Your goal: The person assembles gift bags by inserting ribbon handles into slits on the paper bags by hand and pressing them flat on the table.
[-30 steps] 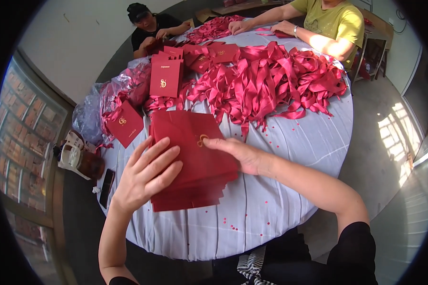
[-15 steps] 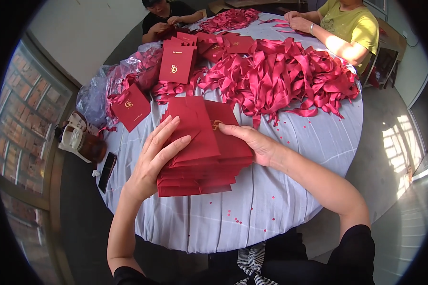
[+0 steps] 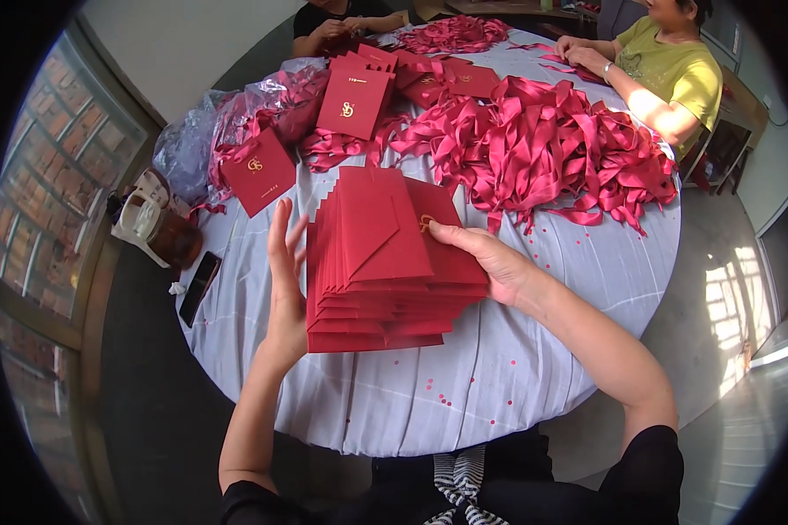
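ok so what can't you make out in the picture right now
- Head view: most fingers of the right hand are hidden beneath the red envelopes.
- Head view: how many envelopes are stacked; their near edges overlap and are partly blurred.
- Head view: the head of the far-left co-worker, cut off by the top edge.
- Head view: what lies deep in the ribbon pile, covered by its upper ribbons.

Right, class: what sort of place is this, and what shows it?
Probably a small hand-assembly workroom: a big pile of red ribbons, a stack of folded red paper, and two co-workers sharing one table.
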A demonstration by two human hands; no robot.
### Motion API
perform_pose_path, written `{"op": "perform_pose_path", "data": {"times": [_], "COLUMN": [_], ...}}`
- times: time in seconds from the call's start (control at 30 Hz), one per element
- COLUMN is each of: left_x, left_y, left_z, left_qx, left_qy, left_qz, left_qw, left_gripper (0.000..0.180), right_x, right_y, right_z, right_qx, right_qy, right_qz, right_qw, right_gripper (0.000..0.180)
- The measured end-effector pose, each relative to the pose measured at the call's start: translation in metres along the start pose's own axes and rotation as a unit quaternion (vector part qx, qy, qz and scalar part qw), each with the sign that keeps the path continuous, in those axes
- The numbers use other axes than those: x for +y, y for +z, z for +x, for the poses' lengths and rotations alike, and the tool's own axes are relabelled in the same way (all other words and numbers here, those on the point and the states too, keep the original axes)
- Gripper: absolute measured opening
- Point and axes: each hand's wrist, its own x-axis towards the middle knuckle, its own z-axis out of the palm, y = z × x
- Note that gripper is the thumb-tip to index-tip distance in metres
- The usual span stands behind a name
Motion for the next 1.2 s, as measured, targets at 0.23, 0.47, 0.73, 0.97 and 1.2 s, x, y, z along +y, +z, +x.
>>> {"op": "perform_pose_path", "data": {"times": [0.23, 0.47, 0.73, 0.97, 1.2], "left_x": [0.002, 0.002, 0.015, 0.026, 0.037], "left_y": [0.008, 0.011, 0.013, 0.016, 0.010], "left_z": [-0.017, -0.039, -0.058, -0.083, -0.077], "left_qx": [0.076, 0.045, -0.060, -0.130, -0.012], "left_qy": [-0.043, -0.161, -0.334, -0.235, -0.289], "left_qz": [0.048, 0.000, -0.380, -0.548, -0.474], "left_qw": [0.995, 0.986, 0.861, 0.792, 0.832], "left_gripper": [0.118, 0.063, 0.029, 0.065, 0.051], "right_x": [0.000, 0.003, 0.003, 0.001, -0.010], "right_y": [-0.002, 0.000, -0.007, -0.005, -0.004], "right_z": [-0.001, 0.000, 0.002, 0.001, -0.004], "right_qx": [-0.002, 0.010, 0.005, 0.004, -0.021], "right_qy": [0.003, 0.004, 0.010, -0.025, -0.084], "right_qz": [0.009, 0.000, 0.058, 0.024, -0.009], "right_qw": [1.000, 1.000, 0.998, 0.999, 0.996], "right_gripper": [0.040, 0.038, 0.031, 0.030, 0.030]}}
